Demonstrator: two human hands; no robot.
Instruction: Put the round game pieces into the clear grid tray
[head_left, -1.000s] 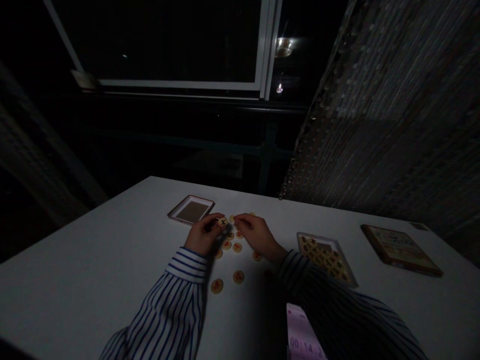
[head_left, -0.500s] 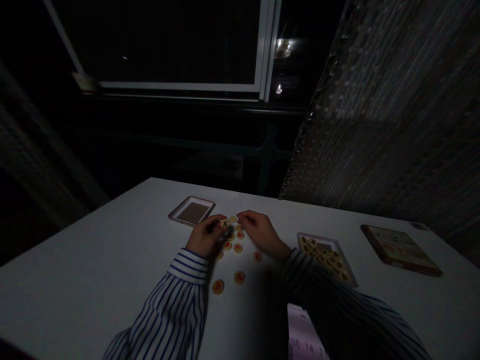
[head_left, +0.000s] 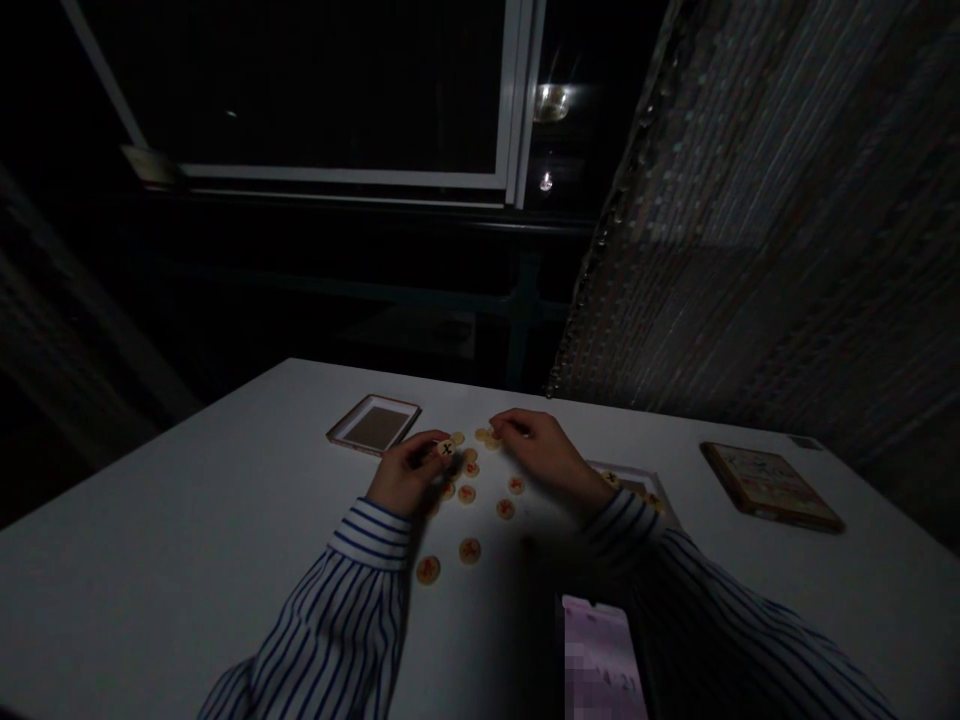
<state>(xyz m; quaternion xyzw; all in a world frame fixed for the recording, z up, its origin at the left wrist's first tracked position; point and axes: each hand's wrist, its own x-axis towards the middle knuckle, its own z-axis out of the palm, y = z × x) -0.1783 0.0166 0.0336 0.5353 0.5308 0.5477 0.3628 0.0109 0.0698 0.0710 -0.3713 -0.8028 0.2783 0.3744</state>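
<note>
Between the thumb and fingers of my left hand [head_left: 405,475] is a round wooden Chinese chess piece [head_left: 446,448] with a dark character, facing me. My right hand [head_left: 540,450] is closed, its fingertips pinched on a pale piece [head_left: 492,440] at the table. Another blank-looking piece [head_left: 481,434] lies just left of those fingertips. Several red-marked pieces lie loose between and below my hands, among them one piece [head_left: 428,570] nearest me and another piece [head_left: 469,551] beside it. The fingers of my left hand partly cover some others.
An open shallow box [head_left: 409,415] lies beyond my left hand. Behind my right wrist, a tray [head_left: 660,485] of dark-marked pieces is partly hidden. A closed decorated box [head_left: 772,485] lies farther right on the white table [head_left: 187,530]. A lit phone [head_left: 600,650] is near my right forearm.
My right hand has moved slightly right, and pale pieces now show at its fingertips. Another red-marked piece lies apart at right. My left hand still holds its piece. The view has shifted slightly.
</note>
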